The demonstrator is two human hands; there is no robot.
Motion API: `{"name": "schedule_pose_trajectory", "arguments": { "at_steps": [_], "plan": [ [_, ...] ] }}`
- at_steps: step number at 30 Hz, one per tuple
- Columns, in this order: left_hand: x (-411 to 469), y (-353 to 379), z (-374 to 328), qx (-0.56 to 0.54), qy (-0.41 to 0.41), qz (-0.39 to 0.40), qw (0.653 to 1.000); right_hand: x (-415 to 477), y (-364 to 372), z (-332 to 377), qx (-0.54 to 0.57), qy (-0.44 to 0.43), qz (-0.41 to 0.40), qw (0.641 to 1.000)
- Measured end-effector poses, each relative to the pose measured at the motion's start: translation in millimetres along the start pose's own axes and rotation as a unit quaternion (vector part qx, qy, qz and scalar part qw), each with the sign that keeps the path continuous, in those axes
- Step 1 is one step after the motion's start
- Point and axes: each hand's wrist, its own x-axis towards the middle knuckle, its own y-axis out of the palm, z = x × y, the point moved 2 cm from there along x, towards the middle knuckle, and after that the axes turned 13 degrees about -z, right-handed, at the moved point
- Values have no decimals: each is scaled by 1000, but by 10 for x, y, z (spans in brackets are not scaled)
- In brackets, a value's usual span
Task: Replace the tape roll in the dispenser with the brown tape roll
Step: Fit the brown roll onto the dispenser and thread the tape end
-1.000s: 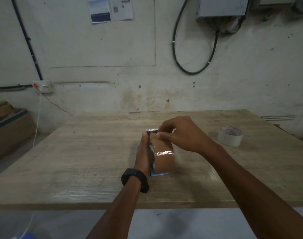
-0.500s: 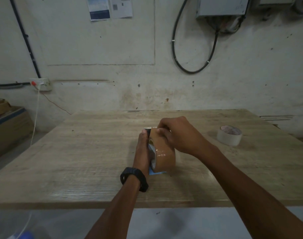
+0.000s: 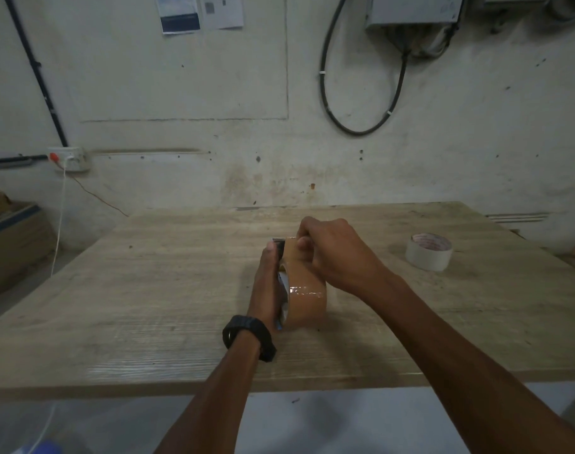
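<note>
Dispenser (image 3: 282, 283) on table (image 3: 148, 290) carries the brown tape roll (image 3: 307, 301).

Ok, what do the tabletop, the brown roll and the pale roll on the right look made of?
Tabletop: wood or wood-look laminate, matte, grain lines visible. Brown tape roll: glossy plastic film, judging by its bright glare stripe. Pale roll: matte, probably paper masking tape; no glare.
</note>
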Motion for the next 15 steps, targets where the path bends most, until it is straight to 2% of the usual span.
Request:
{"name": "schedule_pose_trajectory", "arguments": {
  "at_steps": [11,15],
  "plan": [
    [-54,11,-56,19,44,10,999,68,-73,-64,13,38,-39,998],
    [-52,18,-79,22,24,-4,999,108,-135,-72,29,45,-52,997]
  ]
}}
